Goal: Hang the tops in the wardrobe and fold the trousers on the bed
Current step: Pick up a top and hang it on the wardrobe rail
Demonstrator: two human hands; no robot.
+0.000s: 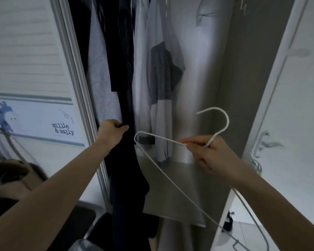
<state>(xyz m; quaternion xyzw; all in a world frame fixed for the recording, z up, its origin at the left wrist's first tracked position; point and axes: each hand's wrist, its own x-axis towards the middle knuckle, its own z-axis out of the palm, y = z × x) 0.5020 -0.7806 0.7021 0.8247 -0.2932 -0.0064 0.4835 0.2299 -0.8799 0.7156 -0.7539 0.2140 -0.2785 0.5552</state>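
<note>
I stand at the open wardrobe (212,73). My left hand (111,133) grips the top of a dark navy top (127,187), which hangs down from my fist in front of the clothes. My right hand (208,153) pinches a white wire hanger (159,160) at its neck, hook pointing up and the frame slanting down to the right. The hanger is bare and sits just right of the dark top, apart from it. Several tops hang inside: a grey one (101,84), a dark one (123,51) and a light grey one with a dark patch (161,73).
The wardrobe's right door (290,124) stands open with a handle (266,144). A white cabinet (34,124) with a printed label stands to the left, a bag (13,174) beside it. A grey shelf (179,187) lies under the hanging clothes. The wardrobe's right half holds no clothes.
</note>
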